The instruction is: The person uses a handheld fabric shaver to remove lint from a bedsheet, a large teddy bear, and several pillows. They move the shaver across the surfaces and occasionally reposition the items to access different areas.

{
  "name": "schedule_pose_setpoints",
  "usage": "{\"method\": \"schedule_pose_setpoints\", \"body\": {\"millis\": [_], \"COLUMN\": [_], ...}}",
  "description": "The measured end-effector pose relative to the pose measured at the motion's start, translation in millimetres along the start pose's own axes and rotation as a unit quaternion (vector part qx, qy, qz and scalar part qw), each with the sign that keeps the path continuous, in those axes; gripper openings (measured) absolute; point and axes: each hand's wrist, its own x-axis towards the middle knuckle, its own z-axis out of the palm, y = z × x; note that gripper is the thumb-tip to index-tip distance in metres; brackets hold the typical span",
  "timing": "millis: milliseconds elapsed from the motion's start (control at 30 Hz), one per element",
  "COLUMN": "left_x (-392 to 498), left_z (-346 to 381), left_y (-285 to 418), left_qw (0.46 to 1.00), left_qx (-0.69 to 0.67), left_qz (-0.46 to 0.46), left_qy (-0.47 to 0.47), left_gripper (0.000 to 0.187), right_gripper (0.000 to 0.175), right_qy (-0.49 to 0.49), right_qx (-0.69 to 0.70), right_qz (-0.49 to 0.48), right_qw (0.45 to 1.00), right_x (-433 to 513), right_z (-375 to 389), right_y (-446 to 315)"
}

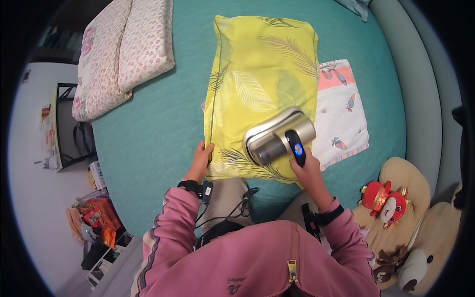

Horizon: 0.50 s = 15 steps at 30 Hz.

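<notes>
A yellow pillow (256,48) with a leaf and feather print lies lengthwise before me on the green bed sheet (148,148). My left hand (202,157) pinches the pillow's near left edge between thumb and fingers. In my right hand (308,172) is the black handle of a handheld mattress vacuum (272,135), gold-coloured with a dark see-through dust cup. A blue light glows on its handle. The vacuum's head is over the near part of the pillow; whether it presses on the fabric I cannot tell. Under the pillow's right side, a white towel (341,122) with printed motifs sticks out.
A folded floral quilt (126,55) rests at the far left of the bed. On the right, a red plush toy (382,204) sits on a large tan plush (404,178) near the padded headboard (408,74). A black cable (222,219) runs across my lap from my left wrist.
</notes>
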Motion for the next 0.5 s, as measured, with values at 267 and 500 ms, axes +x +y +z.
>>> {"method": "schedule_pose_setpoints", "body": {"millis": [267,500], "left_x": [-16.7,-4.2], "left_z": [-41.9,-46.8], "left_y": [-17.6,-40.5], "left_qw": [0.986,0.961], "left_qx": [-0.161,-0.272], "left_qz": [-0.017,-0.031], "left_qy": [-0.027,-0.029], "left_gripper": [0.009,0.012], "right_gripper": [0.047,0.021], "right_qy": [0.057,-0.126], "right_qx": [-0.034,-0.284], "right_qz": [-0.054,-0.072], "right_qw": [0.996,0.948], "right_x": [156.1,156.2], "right_z": [74.2,124.5], "right_y": [-118.5,-201.1]}}
